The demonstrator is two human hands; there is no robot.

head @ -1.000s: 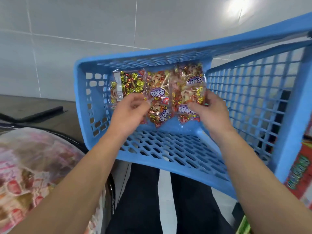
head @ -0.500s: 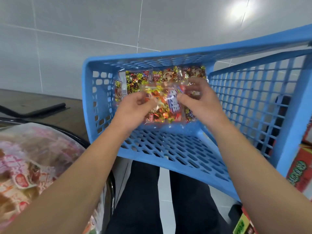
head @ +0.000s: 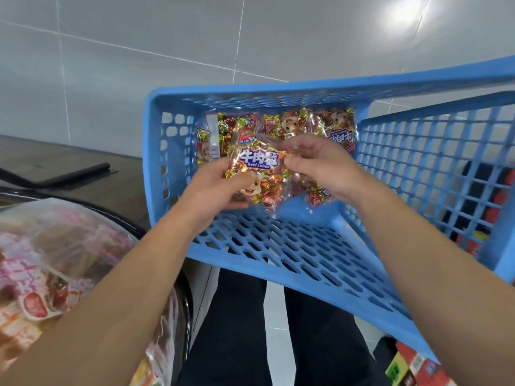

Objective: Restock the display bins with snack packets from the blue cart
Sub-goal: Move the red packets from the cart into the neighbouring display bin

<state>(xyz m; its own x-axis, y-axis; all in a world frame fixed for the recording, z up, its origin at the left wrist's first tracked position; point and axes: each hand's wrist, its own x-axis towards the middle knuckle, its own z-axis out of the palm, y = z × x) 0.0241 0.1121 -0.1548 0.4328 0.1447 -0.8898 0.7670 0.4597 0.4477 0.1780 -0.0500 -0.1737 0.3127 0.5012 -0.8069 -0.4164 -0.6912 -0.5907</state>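
The head view, the only one, looks down into one blue cart (head: 292,254), a plastic lattice basket tilted toward the person, with its perforated floor bare in the near half. Two bare forearms reach into it.

The left hand (head: 214,188) grips the lower left edge of one clear packet of beef cubes (head: 259,174), its fingers curled under the wrapper and the thumb on top. The right hand (head: 320,168) pinches the same packet at its upper right edge between thumb and curled fingers. The packet, labelled "Beef cubes" on a blue and white banner, is held front-up between the two hands, just above the cart's far end, and is filled with small gold and red wrapped pieces.

Behind it, packets of the same kind stand against the cart's far wall: one left packet (head: 220,132) showing a white barcode strip, one middle packet (head: 284,122), and one right packet (head: 340,129) whose label reads upside down. One more packet (head: 317,196) peeks out beneath the right hand. That makes five packets that can be counted; whether others are hidden behind the hands cannot be told.

At lower left lies one large clear bag of pink and red snacks (head: 50,268). Dark trousers (head: 237,330) show below the cart, and coloured boxes (head: 412,369) sit at lower right.
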